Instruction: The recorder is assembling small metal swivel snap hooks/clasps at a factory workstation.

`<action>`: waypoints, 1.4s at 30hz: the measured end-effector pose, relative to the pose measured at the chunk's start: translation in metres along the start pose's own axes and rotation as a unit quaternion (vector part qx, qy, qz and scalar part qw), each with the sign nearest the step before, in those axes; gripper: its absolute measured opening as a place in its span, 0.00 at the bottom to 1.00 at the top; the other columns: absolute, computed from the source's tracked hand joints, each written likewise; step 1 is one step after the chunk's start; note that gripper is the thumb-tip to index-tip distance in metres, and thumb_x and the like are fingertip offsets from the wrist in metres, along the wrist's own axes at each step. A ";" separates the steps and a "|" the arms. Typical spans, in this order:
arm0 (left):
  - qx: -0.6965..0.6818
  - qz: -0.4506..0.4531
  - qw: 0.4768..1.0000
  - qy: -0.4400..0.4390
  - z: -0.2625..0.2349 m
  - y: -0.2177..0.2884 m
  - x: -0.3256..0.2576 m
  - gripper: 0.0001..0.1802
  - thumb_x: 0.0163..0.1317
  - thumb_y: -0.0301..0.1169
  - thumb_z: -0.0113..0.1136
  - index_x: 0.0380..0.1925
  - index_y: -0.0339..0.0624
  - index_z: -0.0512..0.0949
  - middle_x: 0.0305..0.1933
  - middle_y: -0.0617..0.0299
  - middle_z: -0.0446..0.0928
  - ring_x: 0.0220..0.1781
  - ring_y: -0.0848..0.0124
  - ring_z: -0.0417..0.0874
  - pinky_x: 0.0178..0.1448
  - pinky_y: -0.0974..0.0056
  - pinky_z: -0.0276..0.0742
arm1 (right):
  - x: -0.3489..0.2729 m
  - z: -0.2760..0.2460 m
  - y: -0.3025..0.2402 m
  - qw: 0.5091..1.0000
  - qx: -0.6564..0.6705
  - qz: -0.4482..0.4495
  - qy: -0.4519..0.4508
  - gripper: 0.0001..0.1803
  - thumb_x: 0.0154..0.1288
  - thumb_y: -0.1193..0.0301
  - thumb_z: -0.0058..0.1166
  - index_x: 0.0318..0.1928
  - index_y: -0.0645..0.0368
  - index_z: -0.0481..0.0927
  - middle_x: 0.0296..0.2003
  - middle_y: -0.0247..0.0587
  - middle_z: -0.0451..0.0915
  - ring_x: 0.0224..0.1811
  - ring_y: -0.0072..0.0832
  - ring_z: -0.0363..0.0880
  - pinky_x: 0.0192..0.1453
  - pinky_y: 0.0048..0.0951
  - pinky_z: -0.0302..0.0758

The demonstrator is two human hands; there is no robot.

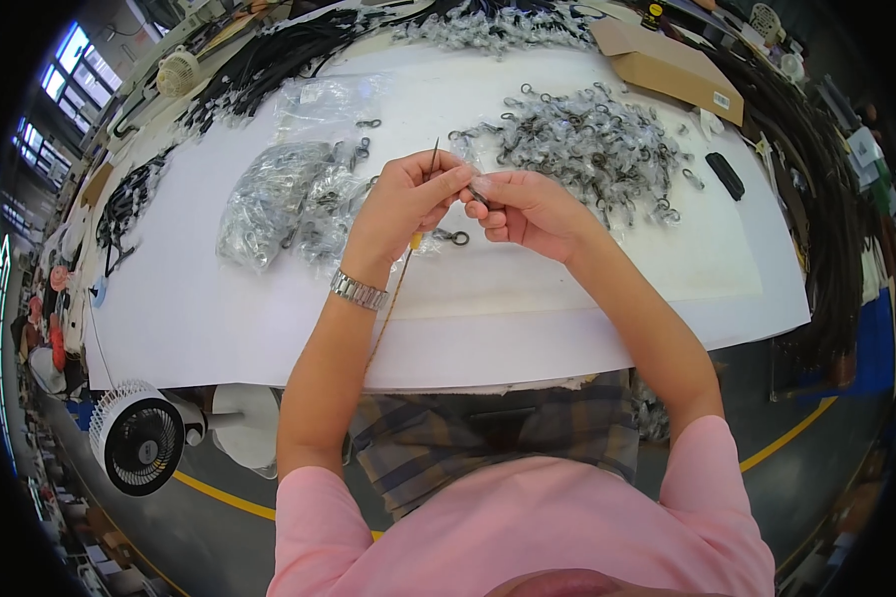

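A: Fingers (453, 180): in what state do we find them, left to right?

B: On the left hand (400, 199), we see thumb and forefinger pressed together at a small dark piece (480, 200). The same hand holds a thin pointed tool (435, 157), point up. On the right hand (540, 213), thumb and forefinger pinch the piece from the other side; the remaining fingers are curled. The piece is located between both hands, above the table (528, 343). It is mostly covered, so we cannot tell its shape.

A: Which items do we note around them, in the same order?

B: We note black cords (129, 204), a white fan (134, 438) by the near edge, a clear plastic bag (274, 199), and a metal watch (358, 291) on the left wrist. A ring (459, 239) lies just below the hands. Rightward, we find plastic-wrapped rings (587, 144) in a pile, a cardboard box (672, 72) and a black oblong item (725, 176).
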State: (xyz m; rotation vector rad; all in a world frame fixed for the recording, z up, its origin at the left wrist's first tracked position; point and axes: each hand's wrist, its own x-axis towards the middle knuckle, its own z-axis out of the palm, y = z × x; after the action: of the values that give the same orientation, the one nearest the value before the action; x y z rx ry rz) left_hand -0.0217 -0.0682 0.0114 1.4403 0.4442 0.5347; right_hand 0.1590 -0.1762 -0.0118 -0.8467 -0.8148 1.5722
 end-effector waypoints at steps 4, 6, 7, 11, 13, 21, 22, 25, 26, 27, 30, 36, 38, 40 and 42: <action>0.065 0.026 0.997 0.031 0.003 -0.004 -0.001 0.08 0.72 0.31 0.63 0.38 0.36 0.81 0.27 0.69 0.78 0.18 0.88 0.61 0.20 0.76 0.50 | -0.003 0.011 -0.005 0.981 -0.174 0.008 0.081 0.13 0.80 0.63 0.52 0.42 0.59 0.82 0.33 0.29 0.81 0.29 0.15 0.73 0.35 0.21 0.73; 0.106 0.034 0.992 0.065 0.002 -0.006 0.001 0.06 0.71 0.29 0.62 0.38 0.37 0.80 0.26 0.70 0.76 0.18 0.87 0.61 0.20 0.76 0.51 | -0.009 0.026 -0.007 0.941 -0.318 -0.056 0.104 0.13 0.79 0.63 0.53 0.42 0.59 0.83 0.32 0.29 0.82 0.29 0.15 0.75 0.36 0.22 0.74; 0.106 0.033 0.992 0.064 0.004 -0.008 0.001 0.06 0.71 0.29 0.62 0.38 0.37 0.80 0.26 0.70 0.76 0.18 0.87 0.61 0.20 0.76 0.51 | -0.011 0.030 -0.006 0.874 -0.455 -0.118 0.123 0.13 0.79 0.64 0.53 0.41 0.59 0.83 0.31 0.29 0.82 0.30 0.16 0.76 0.36 0.23 0.74; 0.075 0.036 0.996 0.045 0.014 -0.005 0.000 0.07 0.71 0.31 0.61 0.38 0.38 0.78 0.24 0.70 0.75 0.21 0.86 0.65 0.23 0.76 0.56 | -0.011 0.024 0.004 0.706 -0.640 -0.241 0.182 0.14 0.77 0.64 0.52 0.40 0.61 0.85 0.27 0.36 0.83 0.30 0.23 0.83 0.36 0.34 0.77; 0.105 0.034 0.993 0.044 0.015 0.001 -0.003 0.08 0.71 0.32 0.62 0.37 0.38 0.78 0.24 0.70 0.75 0.23 0.85 0.69 0.25 0.75 0.60 | -0.013 0.028 -0.008 0.823 -0.532 -0.131 0.148 0.15 0.78 0.64 0.53 0.39 0.61 0.86 0.27 0.35 0.84 0.29 0.21 0.83 0.33 0.30 0.78; 0.141 0.131 0.980 -0.043 0.013 0.009 -0.006 0.04 0.73 0.29 0.58 0.39 0.40 0.77 0.27 0.72 0.73 0.28 0.85 0.69 0.30 0.76 0.59 | -0.011 -0.016 -0.011 0.986 0.094 0.124 -0.063 0.13 0.80 0.66 0.53 0.49 0.65 0.80 0.36 0.32 0.82 0.28 0.10 0.74 0.28 0.14 0.73; 0.141 0.131 0.980 -0.043 0.013 0.010 -0.007 0.04 0.73 0.29 0.58 0.39 0.40 0.77 0.27 0.72 0.73 0.28 0.85 0.69 0.30 0.76 0.59 | -0.010 -0.016 -0.008 0.971 0.170 0.155 -0.069 0.13 0.81 0.67 0.51 0.51 0.67 0.77 0.36 0.30 0.79 0.26 0.08 0.70 0.26 0.12 0.70; 0.148 0.134 0.978 -0.052 0.011 0.013 -0.010 0.03 0.73 0.27 0.57 0.39 0.40 0.77 0.28 0.72 0.73 0.28 0.85 0.68 0.31 0.76 0.59 | -0.009 -0.014 -0.004 0.955 0.228 0.169 -0.088 0.12 0.81 0.69 0.49 0.52 0.67 0.76 0.35 0.29 0.76 0.26 0.08 0.67 0.25 0.10 0.67; 0.154 0.143 0.976 -0.050 0.009 0.012 -0.008 0.03 0.73 0.27 0.57 0.39 0.39 0.78 0.28 0.72 0.73 0.28 0.85 0.68 0.31 0.76 0.59 | -0.007 -0.014 -0.003 0.955 0.228 0.169 -0.089 0.12 0.81 0.69 0.49 0.52 0.67 0.76 0.35 0.29 0.76 0.26 0.08 0.67 0.25 0.10 0.67; 0.160 0.152 0.974 -0.049 0.009 0.011 -0.008 0.04 0.73 0.26 0.57 0.38 0.39 0.78 0.27 0.73 0.73 0.27 0.85 0.68 0.30 0.75 0.59 | -0.006 -0.014 -0.002 0.951 0.242 0.174 -0.085 0.12 0.81 0.69 0.50 0.52 0.67 0.76 0.34 0.29 0.75 0.26 0.08 0.67 0.24 0.10 0.67; 0.157 0.139 0.976 -0.058 0.008 0.013 -0.008 0.04 0.72 0.26 0.57 0.38 0.39 0.79 0.26 0.73 0.72 0.26 0.85 0.66 0.28 0.75 0.57 | -0.004 -0.015 0.000 0.954 0.240 0.166 -0.069 0.12 0.79 0.69 0.52 0.51 0.68 0.77 0.32 0.27 0.74 0.25 0.08 0.65 0.23 0.12 0.64; -0.119 0.055 0.990 -0.051 -0.015 -0.005 0.002 0.08 0.74 0.31 0.60 0.44 0.38 0.83 0.27 0.70 0.76 0.20 0.86 0.62 0.22 0.76 0.53 | -0.012 0.004 -0.011 0.997 -0.015 0.036 0.063 0.12 0.72 0.69 0.59 0.44 0.68 0.82 0.26 0.25 0.76 0.21 0.10 0.62 0.23 0.14 0.59; -0.136 0.043 0.990 0.007 -0.025 -0.006 0.005 0.09 0.75 0.32 0.59 0.44 0.38 0.83 0.26 0.71 0.75 0.20 0.86 0.62 0.22 0.76 0.53 | -0.012 0.008 -0.012 0.991 -0.074 -0.005 0.110 0.12 0.71 0.68 0.61 0.42 0.68 0.84 0.25 0.25 0.76 0.20 0.10 0.62 0.24 0.16 0.60; 0.021 0.011 0.995 0.102 -0.017 0.001 0.006 0.13 0.77 0.33 0.55 0.50 0.37 0.83 0.26 0.71 0.75 0.22 0.85 0.63 0.25 0.76 0.58 | -0.012 0.008 -0.012 0.971 -0.169 -0.087 0.144 0.13 0.69 0.67 0.62 0.38 0.67 0.86 0.24 0.27 0.78 0.20 0.11 0.65 0.24 0.19 0.62; 0.098 0.025 0.994 0.038 -0.012 0.000 0.004 0.16 0.77 0.32 0.52 0.56 0.36 0.80 0.29 0.69 0.78 0.24 0.84 0.64 0.27 0.76 0.60 | -0.015 0.008 -0.010 0.955 -0.221 -0.109 0.163 0.12 0.69 0.67 0.61 0.38 0.66 0.86 0.24 0.27 0.79 0.20 0.11 0.66 0.25 0.20 0.64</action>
State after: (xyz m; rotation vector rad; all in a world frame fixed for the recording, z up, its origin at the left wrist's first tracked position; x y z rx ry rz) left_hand -0.0255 -0.0565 0.0105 1.6256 0.5335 0.6018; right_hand 0.1585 -0.1897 0.0021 -1.2532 -0.9935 1.0311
